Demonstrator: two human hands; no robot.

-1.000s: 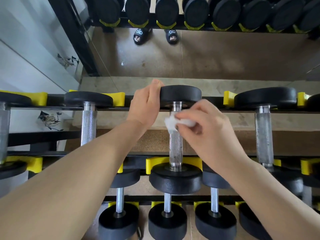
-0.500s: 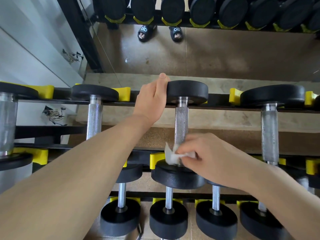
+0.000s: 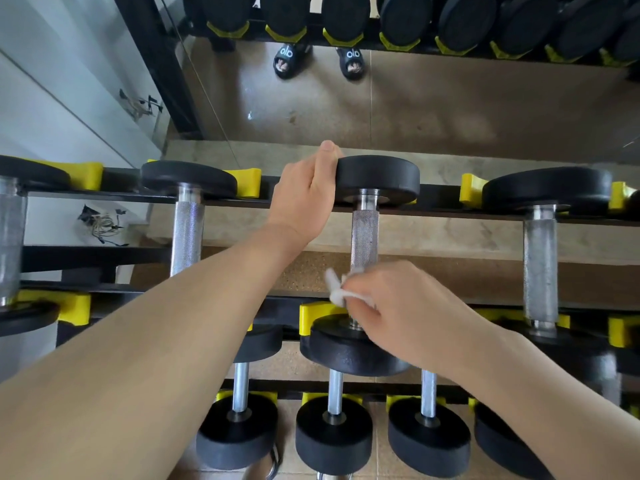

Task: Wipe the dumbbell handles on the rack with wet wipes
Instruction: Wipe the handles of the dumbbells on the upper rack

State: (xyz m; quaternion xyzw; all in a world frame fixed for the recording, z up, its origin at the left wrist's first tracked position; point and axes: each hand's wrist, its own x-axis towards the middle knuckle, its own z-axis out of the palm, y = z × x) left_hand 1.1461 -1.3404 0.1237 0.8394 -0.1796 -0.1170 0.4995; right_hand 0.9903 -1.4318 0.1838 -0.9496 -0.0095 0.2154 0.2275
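Note:
A dumbbell with black round heads lies across the upper tier of the rack; its knurled steel handle point(image 3: 364, 237) runs toward me in the middle of the view. My left hand point(image 3: 304, 197) grips the left edge of its far head point(image 3: 381, 176). My right hand point(image 3: 398, 306) pinches a crumpled white wet wipe point(image 3: 337, 289) against the near end of the handle, just above the near head point(image 3: 353, 351). The lowest part of the handle is hidden under my fingers and the wipe.
More dumbbells lie alongside, one to the left point(image 3: 187, 237) and one to the right point(image 3: 540, 265), in yellow cradles point(image 3: 74, 306). A lower tier holds several smaller dumbbells point(image 3: 334, 434). A mirror point(image 3: 450, 109) behind the rack reflects the floor and two sandalled feet.
My right hand slid the wipe down the handle from the far end to the near end, then stayed low. The left hand kept its grip on the far head.

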